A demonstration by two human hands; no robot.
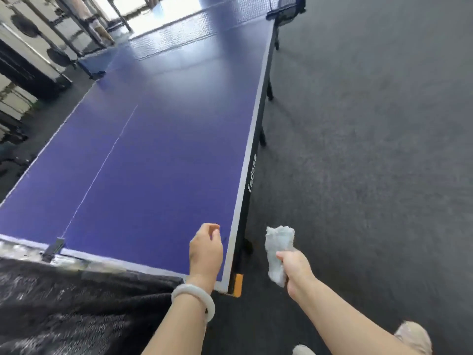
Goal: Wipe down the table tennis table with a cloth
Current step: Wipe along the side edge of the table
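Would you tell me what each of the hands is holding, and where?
Right hand grips the white cloth around its lower half; left hand holds nothing.

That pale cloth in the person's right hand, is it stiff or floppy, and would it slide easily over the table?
Probably floppy: the cloth bunches and creases where the right hand grips it. Likely light, since one hand holds it up. It looks fluffy, so it may drag a little on the glossy table.

Single head-worn wide-angle view, close above near right corner of table; faces forward and down, lengthwise toward net
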